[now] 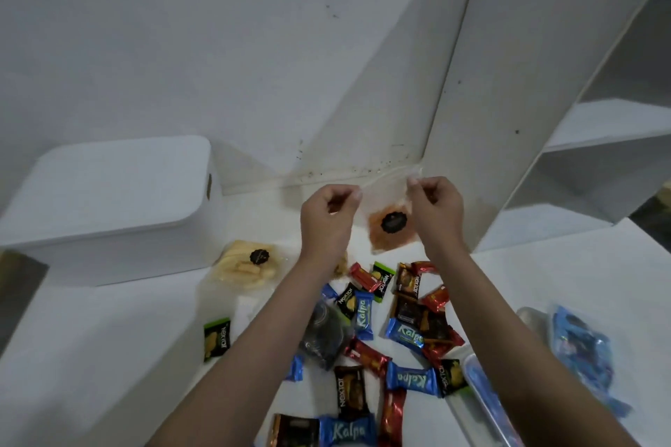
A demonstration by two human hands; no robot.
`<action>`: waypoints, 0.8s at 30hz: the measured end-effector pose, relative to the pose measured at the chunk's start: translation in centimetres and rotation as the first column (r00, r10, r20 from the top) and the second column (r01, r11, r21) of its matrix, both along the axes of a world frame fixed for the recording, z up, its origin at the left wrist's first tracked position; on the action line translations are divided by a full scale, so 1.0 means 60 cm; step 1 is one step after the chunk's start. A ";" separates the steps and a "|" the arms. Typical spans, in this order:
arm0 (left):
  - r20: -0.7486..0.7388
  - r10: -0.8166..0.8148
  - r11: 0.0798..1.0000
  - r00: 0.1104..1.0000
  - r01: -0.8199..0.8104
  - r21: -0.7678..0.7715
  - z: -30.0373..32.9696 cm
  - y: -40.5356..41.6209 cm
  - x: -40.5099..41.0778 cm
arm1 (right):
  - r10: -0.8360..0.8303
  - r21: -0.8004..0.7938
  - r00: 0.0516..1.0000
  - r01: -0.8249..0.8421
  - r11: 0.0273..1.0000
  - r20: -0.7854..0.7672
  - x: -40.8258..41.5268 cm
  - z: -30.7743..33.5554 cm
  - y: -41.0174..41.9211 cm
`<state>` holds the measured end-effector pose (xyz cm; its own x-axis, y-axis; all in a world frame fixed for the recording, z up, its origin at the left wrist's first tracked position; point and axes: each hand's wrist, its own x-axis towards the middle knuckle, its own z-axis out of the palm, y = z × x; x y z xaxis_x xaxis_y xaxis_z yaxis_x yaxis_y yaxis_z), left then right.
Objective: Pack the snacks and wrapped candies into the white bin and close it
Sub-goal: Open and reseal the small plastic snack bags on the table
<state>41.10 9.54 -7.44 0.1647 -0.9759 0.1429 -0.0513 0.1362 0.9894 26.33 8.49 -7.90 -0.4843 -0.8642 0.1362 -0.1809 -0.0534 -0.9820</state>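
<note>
— What are the hands doing?

— Both are raised over the far side of the tabletop [109, 337], forearms reaching up from the near edge. The left hand [326, 218] and the right hand [437, 209] each have their fingers curled and pinch one top corner of a clear plastic pouch of orange-brown snack with a round black label [391, 227]. The hands sit apart with the pouch's mouth stretched between them, and the pouch hangs below, off the surface.

— And the bin?

— The white plastic bin with a rounded lid [109, 200] stands at the far left of the tabletop against the wall, lid on, well apart from the hands.

— What else is waiting?

— A clear pouch of pale yellow sticks with a black label [247, 267] lies just beside the bin's right front corner. Between the forearms, toward the near edge, a loose heap of wrapped candies in blue, red, black and green foil [392, 334] is scattered, with one green-and-black candy [217, 337] lying alone to the left. A bag of blue-wrapped sweets [581, 356] sits at the right edge.
</note>
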 end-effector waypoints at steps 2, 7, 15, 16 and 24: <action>0.006 0.009 0.999 1.000 -0.009 -0.050 0.020 0.023 0.015 | 0.025 -0.030 1.000 -0.025 0.999 0.017 0.012 0.016 0.037; 0.046 0.023 0.995 0.999 -0.018 -0.102 0.052 0.080 0.039 | 0.075 -0.124 0.992 -0.088 0.988 -0.106 0.034 0.041 0.114; 0.261 -0.040 0.979 0.965 0.090 -0.183 0.108 0.121 0.045 | 0.288 -0.137 0.787 -0.423 0.896 -0.545 0.038 0.110 0.144; 0.280 -0.046 0.976 0.959 0.103 -0.192 0.110 0.125 0.053 | 0.279 -0.151 0.775 -0.431 0.890 -0.567 0.048 0.114 0.147; 0.381 -0.035 0.958 0.924 0.140 -0.252 0.107 0.149 0.087 | 0.319 -0.143 0.755 -0.476 0.868 -0.573 0.086 0.125 0.166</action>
